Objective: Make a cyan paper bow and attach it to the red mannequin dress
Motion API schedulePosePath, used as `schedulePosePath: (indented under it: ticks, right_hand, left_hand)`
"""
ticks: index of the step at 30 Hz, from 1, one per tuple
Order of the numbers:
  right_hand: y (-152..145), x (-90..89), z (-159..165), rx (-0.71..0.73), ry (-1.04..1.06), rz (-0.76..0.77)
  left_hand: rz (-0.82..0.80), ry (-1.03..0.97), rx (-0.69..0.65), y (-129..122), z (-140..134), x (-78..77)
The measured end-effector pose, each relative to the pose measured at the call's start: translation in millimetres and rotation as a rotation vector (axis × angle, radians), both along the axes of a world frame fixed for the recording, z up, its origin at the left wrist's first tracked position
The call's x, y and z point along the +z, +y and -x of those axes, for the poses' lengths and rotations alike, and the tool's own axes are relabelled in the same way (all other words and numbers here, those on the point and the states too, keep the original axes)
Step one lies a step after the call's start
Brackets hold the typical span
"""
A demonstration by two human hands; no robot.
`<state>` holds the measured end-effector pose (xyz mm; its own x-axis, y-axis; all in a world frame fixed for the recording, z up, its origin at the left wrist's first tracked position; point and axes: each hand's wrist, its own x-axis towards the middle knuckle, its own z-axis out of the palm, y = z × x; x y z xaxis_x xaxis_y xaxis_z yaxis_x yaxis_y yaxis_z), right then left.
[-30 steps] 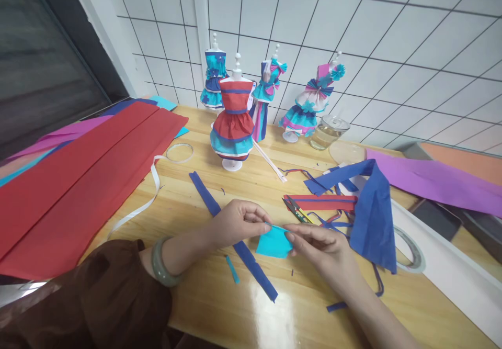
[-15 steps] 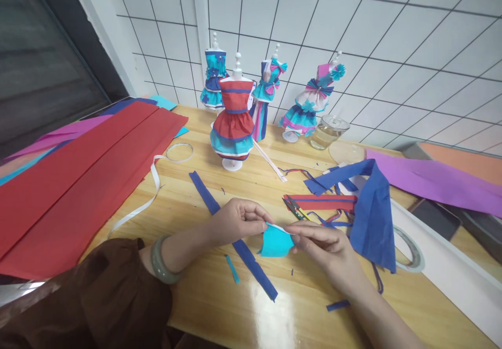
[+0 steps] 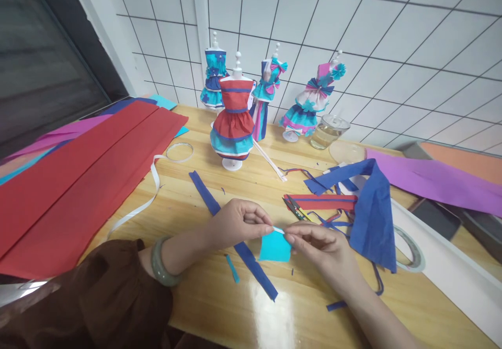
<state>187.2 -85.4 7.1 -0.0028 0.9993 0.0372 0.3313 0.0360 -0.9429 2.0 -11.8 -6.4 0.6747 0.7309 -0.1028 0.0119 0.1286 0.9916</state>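
Note:
A small turquoise crepe paper piece (image 3: pixel 275 247) hangs between my two hands, with a narrow white strip along its top edge. My left hand (image 3: pixel 243 222) pinches the top left corner between thumb and fingers. At the top right corner, my right hand (image 3: pixel 314 241) grips the same edge, thumb in front. Under my left hand runs a long dark blue paper strip (image 3: pixel 257 270) lying slantwise on the table. Close by lies a thin teal scrap (image 3: pixel 232 269). Scissors (image 3: pixel 296 207) rest on a red paper strip (image 3: pixel 325 201) beyond my right hand.
Several small mannequins in paper dresses stand at the back, the nearest in a red dress (image 3: pixel 237 121). A glass cup (image 3: pixel 329 131) is beside them. Red paper sheets (image 3: pixel 90 181) cover the left side. Blue paper (image 3: pixel 372 213), a tape roll (image 3: pixel 411 249) and purple paper (image 3: pixel 435 181) lie right.
My hands have drawn closer together along the top edge of the turquoise paper. The piece now hangs flatter and faces me more squarely.

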Motion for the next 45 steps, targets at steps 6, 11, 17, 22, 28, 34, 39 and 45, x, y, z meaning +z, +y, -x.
schedulePosePath:
  ticks: [6, 11, 17, 22, 28, 34, 39, 45]
  right_hand:
    - [-1, -12.1, -3, -0.066, -0.004, -0.039]
    - [-1, -11.1, -3, -0.076, -0.11, -0.102]
    - [-2, -5.3, -2, -0.094, -0.201, -0.14]
    - [-1, -4.0, -1, -0.105, -0.246, -0.18]
    - [-1, -3.6, 0, -0.091, -0.237, -0.189]
    - [-1, -0.7, 0, -0.004, -0.189, -0.184]
    - [-1, 1.1, 0, 0.042, -0.176, -0.157]
    - [0, -2.7, 2, 0.013, -0.188, -0.175]
  left_hand:
    - [-0.054, 0.022, 0.039, -3, -1, 1.9]
    - [-0.199, 0.109, 0.086, -5, -1, 4.8]
    - [-0.316, 0.137, 0.1, -6, -1, 6.6]
    - [-0.35, 0.149, 0.107, -6, -1, 5.9]
    - [-0.266, 0.095, 0.089, -4, -2, 4.4]
    - [-0.115, 0.013, 0.073, -4, -3, 1.8]
    - [-0.152, 0.026, 0.072, -4, -2, 2.8]
    - [-0.174, 0.037, 0.081, -5, -4, 4.5]
